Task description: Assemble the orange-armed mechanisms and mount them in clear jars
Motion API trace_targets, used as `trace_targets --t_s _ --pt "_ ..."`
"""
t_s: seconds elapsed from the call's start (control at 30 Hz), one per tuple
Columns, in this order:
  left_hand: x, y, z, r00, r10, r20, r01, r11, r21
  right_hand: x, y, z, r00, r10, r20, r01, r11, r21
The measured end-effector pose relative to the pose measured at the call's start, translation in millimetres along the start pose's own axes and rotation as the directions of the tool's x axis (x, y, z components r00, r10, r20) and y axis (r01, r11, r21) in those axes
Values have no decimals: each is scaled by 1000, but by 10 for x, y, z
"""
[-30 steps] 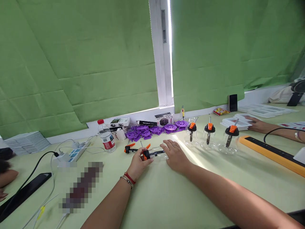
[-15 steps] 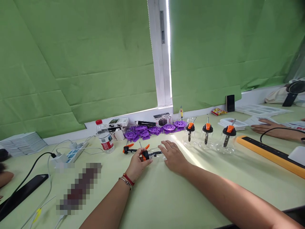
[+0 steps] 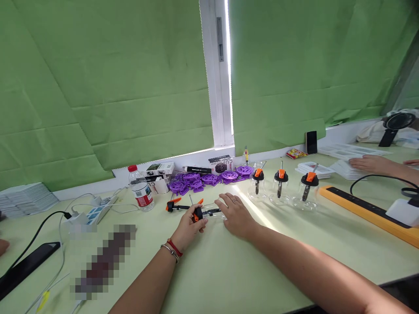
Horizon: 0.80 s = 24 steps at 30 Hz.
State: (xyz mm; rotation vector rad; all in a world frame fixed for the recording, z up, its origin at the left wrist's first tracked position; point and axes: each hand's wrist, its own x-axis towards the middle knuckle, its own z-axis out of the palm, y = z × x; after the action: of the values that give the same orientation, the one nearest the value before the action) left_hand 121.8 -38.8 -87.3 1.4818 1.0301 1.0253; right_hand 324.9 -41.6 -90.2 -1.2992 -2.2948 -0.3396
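My left hand [image 3: 189,226] is closed round the black and orange cap [image 3: 197,213] of a clear glass bottle [image 3: 211,210] that lies on its side. A dark rod shows inside the glass. My right hand [image 3: 238,216] grips the bottle's other end, its fingers over the glass. Left of the bottle lies a loose black and orange cap with a rod [image 3: 175,205]. Three glass bottles with such caps [image 3: 257,185], [image 3: 280,186], [image 3: 307,191] stand upright to the right.
Purple plastic parts [image 3: 196,181] and small boxes [image 3: 160,169] line the back. A water bottle [image 3: 141,192] and power strip [image 3: 101,210] are at left. An orange bar [image 3: 366,211] lies at right, before another person's hand [image 3: 368,163] on white sheets.
The whole view has shifted slightly. The other person's hand at the right has moved over the white sheets. My two hands keep their hold on the bottle.
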Motion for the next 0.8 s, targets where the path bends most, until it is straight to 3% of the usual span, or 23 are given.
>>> trace_targets --t_s 0.2,0.43,0.6,0.8 --pt "-17 22 -17 1000 6 13 -7 998 59 -15 37 29 1000 -21 -19 23 995 95" --pt "32 17 -153 997 -6 80 3 999 32 -8 199 -3 993 28 -118 32 875 483" --pt "17 30 -141 995 -19 100 17 1000 18 -2 302 -2 994 10 -111 55 819 571" --pt "24 6 -158 992 -2 129 -6 998 66 -32 299 43 999 37 -31 -6 725 688"
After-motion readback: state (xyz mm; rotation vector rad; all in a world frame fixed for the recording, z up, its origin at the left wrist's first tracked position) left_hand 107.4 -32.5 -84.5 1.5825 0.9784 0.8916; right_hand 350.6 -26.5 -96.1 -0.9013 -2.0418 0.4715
